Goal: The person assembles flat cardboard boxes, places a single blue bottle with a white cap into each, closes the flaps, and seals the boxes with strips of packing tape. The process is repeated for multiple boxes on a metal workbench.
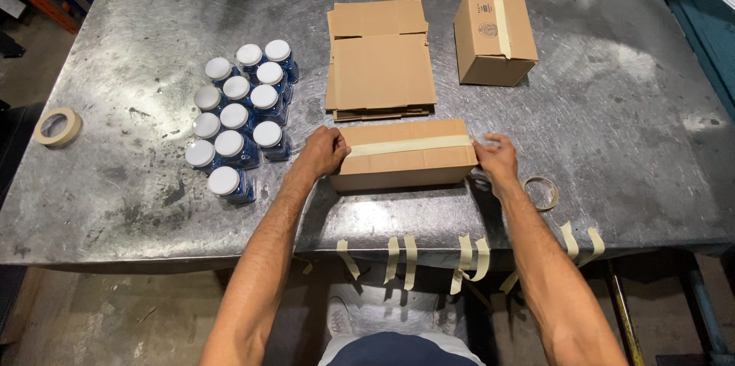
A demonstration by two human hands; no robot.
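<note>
Cardboard box [404, 155] sits between your hands, tape strip [409, 145] running across its top. Your left hand [323, 151] is curled over the box's left end, gripping it. Your right hand [496, 157] presses the tape's end at the right edge, fingers bent. Tape roll [542, 193] lies just right of your right wrist.

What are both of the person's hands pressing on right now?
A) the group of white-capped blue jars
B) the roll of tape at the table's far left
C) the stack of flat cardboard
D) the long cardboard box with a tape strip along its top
D: the left hand grips one end and the right hand the other end of the long cardboard box, whose tape strip runs between them.
</note>
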